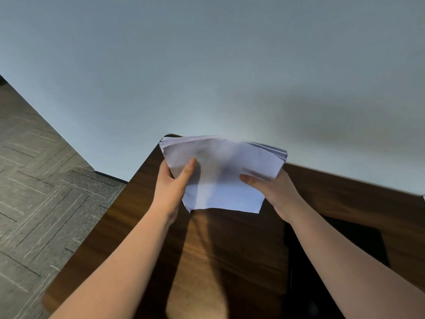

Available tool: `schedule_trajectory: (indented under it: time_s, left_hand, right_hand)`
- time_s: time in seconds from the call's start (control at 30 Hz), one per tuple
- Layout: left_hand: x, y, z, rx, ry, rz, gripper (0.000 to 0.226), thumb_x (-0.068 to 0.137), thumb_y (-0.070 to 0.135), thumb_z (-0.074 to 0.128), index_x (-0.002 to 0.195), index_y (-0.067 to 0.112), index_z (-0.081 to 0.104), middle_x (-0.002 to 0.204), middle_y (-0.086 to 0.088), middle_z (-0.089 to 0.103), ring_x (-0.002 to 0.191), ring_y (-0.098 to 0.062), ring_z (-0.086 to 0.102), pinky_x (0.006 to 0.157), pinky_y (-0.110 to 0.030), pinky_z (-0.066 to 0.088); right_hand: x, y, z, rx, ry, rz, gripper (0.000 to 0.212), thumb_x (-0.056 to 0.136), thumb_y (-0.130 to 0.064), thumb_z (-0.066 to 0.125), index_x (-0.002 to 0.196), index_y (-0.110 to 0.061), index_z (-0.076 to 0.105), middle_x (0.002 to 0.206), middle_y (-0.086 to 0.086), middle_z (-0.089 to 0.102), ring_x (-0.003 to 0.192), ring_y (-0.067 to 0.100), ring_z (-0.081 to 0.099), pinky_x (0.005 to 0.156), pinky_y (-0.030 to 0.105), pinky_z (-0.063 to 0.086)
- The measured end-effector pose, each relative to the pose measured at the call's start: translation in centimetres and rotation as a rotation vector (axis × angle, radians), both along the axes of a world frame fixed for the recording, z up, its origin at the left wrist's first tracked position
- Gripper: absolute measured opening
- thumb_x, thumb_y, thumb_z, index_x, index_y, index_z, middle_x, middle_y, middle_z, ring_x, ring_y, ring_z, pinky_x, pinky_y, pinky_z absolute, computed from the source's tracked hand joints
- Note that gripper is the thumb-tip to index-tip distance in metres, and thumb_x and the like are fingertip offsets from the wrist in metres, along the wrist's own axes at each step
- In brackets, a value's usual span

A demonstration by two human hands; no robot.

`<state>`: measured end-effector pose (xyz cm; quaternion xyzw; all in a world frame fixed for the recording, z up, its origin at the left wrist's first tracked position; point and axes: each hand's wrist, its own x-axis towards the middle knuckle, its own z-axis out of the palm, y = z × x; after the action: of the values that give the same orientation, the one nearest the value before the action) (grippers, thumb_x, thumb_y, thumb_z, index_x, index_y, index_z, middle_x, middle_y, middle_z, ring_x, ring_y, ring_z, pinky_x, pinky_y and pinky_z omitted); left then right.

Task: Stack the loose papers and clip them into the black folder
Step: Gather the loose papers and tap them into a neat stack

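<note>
Beside the grey patterned floor (pixel 34 180), the left hand (pixel 171 185) and right hand (pixel 273 192) close their fingers on the paper stack (pixel 220 173), lifted above the wooden table (pixel 230 245), the black folder (pixel 340 245) lying rightward, partly behind the right forearm.

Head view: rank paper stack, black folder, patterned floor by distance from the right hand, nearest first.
1. Paper stack: gripped by the right hand at its right edge, the left hand on the other side.
2. Black folder: flat on the wooden table, below and right of that hand.
3. Patterned floor: far left, beyond the table's edge.
</note>
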<state>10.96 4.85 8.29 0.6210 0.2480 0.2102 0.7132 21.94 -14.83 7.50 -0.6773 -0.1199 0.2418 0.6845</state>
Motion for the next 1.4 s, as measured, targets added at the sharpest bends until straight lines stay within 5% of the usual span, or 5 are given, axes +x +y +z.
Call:
schedule_trajectory:
  time_s: [0.33, 0.53, 0.77, 1.0, 1.4]
  left_hand:
    - [0.6, 0.3, -5.2, 0.156, 0.211, -0.055, 0.081, 0.073, 0.075, 0.052, 0.134, 0.022, 0.049, 0.131, 0.001, 0.061, 0.122, -0.019, 0.057, 0.107, -0.046, 0.043]
    - [-0.3, 0.0, -6.0, 0.079, 0.172, -0.139, 0.068, 0.072, 0.053, 0.070, 0.130, 0.025, 0.050, 0.125, 0.003, 0.066, 0.115, -0.016, 0.063, 0.101, -0.041, 0.049]
    - [0.1, -1.0, -5.8, 0.107, 0.278, -0.136, 0.060, 0.083, 0.063, 0.048, 0.122, 0.018, 0.058, 0.115, 0.004, 0.069, 0.109, -0.016, 0.063, 0.102, -0.040, 0.045]
    - [-1.3, -5.9, -7.8, 0.168, 0.435, -0.193, 0.020, 0.099, 0.042, 0.034, 0.095, 0.030, 0.050, 0.098, 0.011, 0.055, 0.095, -0.008, 0.052, 0.085, -0.024, 0.037]
    - [0.5, -14.1, -9.8, 0.091, 0.470, -0.290, 0.026, 0.098, 0.041, 0.041, 0.081, 0.023, 0.051, 0.079, 0.003, 0.055, 0.076, -0.012, 0.051, 0.069, -0.028, 0.040]
  right_hand:
    - [0.1, 0.5, -2.8, -0.126, 0.052, -0.029, 0.012, 0.082, -0.031, 0.070, 0.090, -0.035, 0.063, 0.100, -0.009, 0.069, 0.100, 0.014, 0.063, 0.084, 0.028, 0.049]
    - [0.0, -0.9, -3.3, -0.144, 0.057, -0.004, 0.031, 0.075, -0.029, 0.077, 0.104, -0.027, 0.067, 0.107, -0.006, 0.071, 0.102, 0.012, 0.064, 0.089, 0.030, 0.050]
    - [-0.4, -2.5, -3.1, -0.169, 0.087, 0.001, 0.017, 0.085, -0.031, 0.066, 0.102, -0.027, 0.068, 0.104, -0.005, 0.072, 0.098, 0.014, 0.068, 0.087, 0.031, 0.053]
    - [-2.7, -7.0, -6.7, -0.074, 0.447, -0.049, 0.028, 0.090, -0.019, 0.061, 0.117, -0.013, 0.065, 0.108, 0.006, 0.074, 0.099, 0.026, 0.070, 0.082, 0.039, 0.056]
    - [-4.6, -15.6, -8.6, -0.030, 0.688, -0.218, 0.030, 0.089, -0.012, 0.061, 0.119, -0.008, 0.064, 0.116, 0.020, 0.069, 0.106, 0.038, 0.066, 0.082, 0.046, 0.054]
